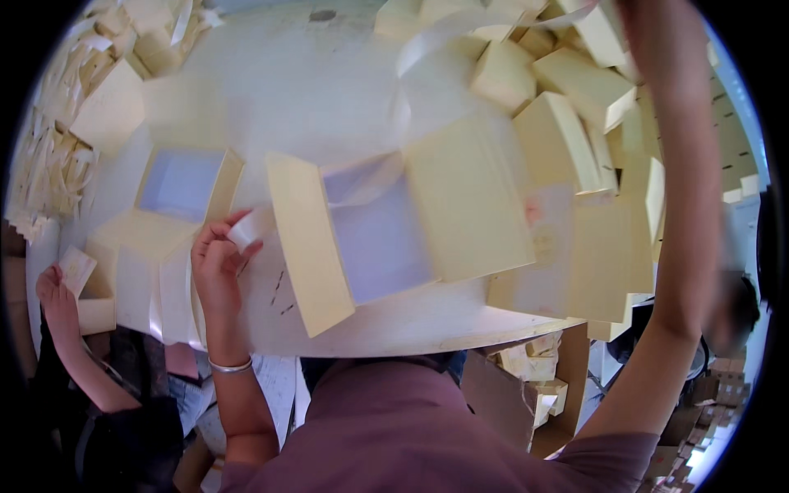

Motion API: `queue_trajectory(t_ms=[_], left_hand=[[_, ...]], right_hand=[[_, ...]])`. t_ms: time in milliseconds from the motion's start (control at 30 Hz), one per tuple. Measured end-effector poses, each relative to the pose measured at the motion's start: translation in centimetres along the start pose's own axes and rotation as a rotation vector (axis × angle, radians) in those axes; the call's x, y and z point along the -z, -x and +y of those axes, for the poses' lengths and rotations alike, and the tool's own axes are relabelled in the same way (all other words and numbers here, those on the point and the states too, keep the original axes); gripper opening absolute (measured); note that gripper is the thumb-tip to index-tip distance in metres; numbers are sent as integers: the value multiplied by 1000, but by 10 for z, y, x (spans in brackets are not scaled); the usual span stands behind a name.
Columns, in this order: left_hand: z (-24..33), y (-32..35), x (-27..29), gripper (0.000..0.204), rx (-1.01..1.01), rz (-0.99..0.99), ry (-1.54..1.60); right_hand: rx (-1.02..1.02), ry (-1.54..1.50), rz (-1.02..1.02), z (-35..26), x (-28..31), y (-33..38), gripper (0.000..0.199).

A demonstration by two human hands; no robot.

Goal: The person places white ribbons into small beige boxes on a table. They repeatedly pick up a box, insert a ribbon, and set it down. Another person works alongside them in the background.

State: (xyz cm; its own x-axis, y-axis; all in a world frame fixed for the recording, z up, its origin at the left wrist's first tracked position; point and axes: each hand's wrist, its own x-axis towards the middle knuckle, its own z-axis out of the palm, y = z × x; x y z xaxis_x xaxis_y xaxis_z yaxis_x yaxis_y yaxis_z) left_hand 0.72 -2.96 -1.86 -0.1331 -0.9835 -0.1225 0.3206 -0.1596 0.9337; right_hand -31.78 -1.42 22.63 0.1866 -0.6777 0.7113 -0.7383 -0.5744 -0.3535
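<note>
My left hand (218, 259), with a bangle at its wrist, pinches a small white curved piece (249, 229) that looks like a roll or loop of ribbon. Just right of it lies an open cream box (464, 205) with a pale lilac inside (382, 234), its lid flap (311, 246) standing up at the left. My right hand (657, 20) is raised to the upper right edge, blurred and cut off, so its fingers are hidden. From near it a translucent white ribbon (436, 41) trails left through the air and down toward the box.
Many cream boxes (567, 140) are heaped at the right, more boxes and ribbons (66, 177) at the far left. A co-worker's hand (59, 287) holds a small card (78, 267) beside another open box (177, 189). Below the table edge stands a brown carton (501, 394) of boxes.
</note>
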Motion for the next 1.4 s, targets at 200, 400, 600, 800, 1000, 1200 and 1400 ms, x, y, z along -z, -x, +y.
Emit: queue_trajectory(t_ms=[200,400,600,800,1000,1200,1400], left_hand=[[1,9,15,7,-144,-277,496],[-9,16,-1,6,-36,-267,357],[-11,31,-22,27,-433,-319,-793],[-14,39,-26,26,-363,-385,-859],[-12,36,-26,25,-521,-575,-1055],[-13,39,-35,27,-530,-632,-1173],[-12,43,-38,24,-469,-537,-961]], right_hand=[[-198,30,-1009,-29,-112,111,9],[-187,-26,-1073,-22,-135,142,7],[-184,-75,-1015,-25,-141,148,6],[-194,-79,-1006,-25,-139,147,7],[-170,-167,-919,-25,-148,160,6],[-211,-218,-1019,-26,-156,158,11],[-80,-100,-780,-31,-152,163,14]])
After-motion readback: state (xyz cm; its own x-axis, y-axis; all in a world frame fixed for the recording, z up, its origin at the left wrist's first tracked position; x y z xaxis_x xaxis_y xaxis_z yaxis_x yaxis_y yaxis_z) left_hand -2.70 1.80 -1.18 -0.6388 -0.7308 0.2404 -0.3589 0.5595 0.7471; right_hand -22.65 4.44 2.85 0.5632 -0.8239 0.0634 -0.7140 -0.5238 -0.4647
